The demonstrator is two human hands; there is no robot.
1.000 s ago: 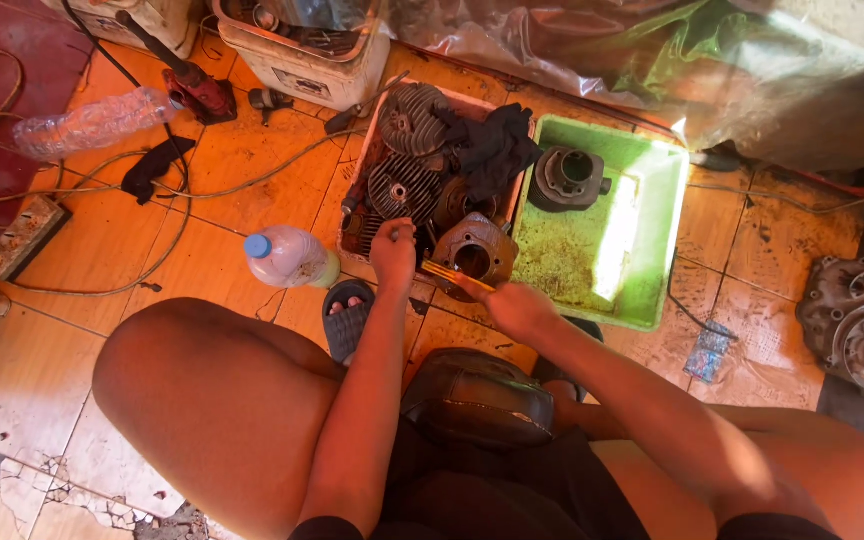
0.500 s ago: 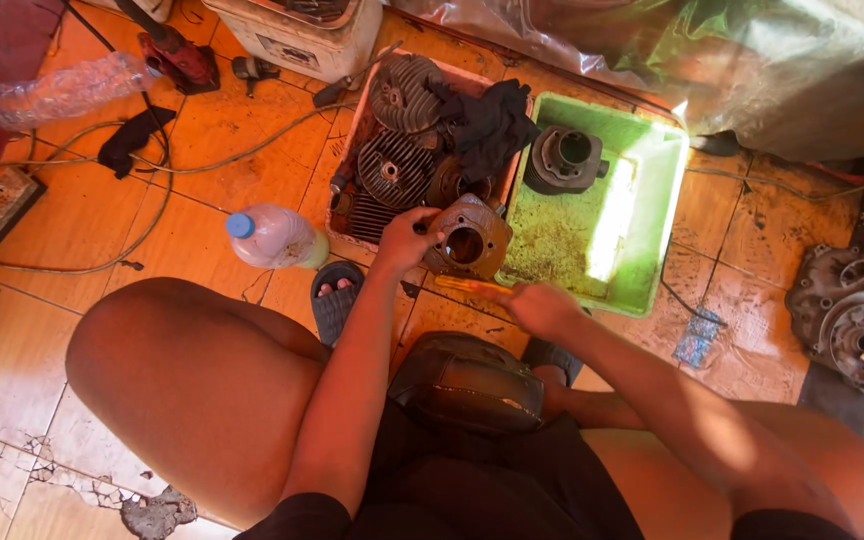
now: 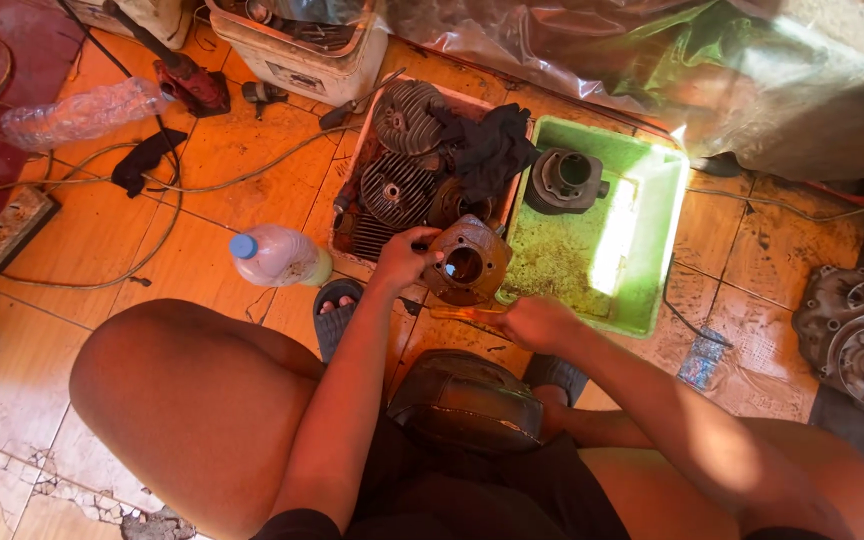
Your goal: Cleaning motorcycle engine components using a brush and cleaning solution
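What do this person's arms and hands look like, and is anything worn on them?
Both arms are bare from the shoulder area down: no sleeves show. The left hand and right hand wear no gloves, and I can make out no rings, watch or bracelets, though warm, strong light makes fine detail hard to tell. Dark clothing appears only at the lap.

Your right hand (image 3: 537, 322) hides most of the thin orange tool (image 3: 464, 313) it grips. The white crate (image 3: 302, 55) is cut off at the top edge, the engine casing (image 3: 857, 335) at the right.
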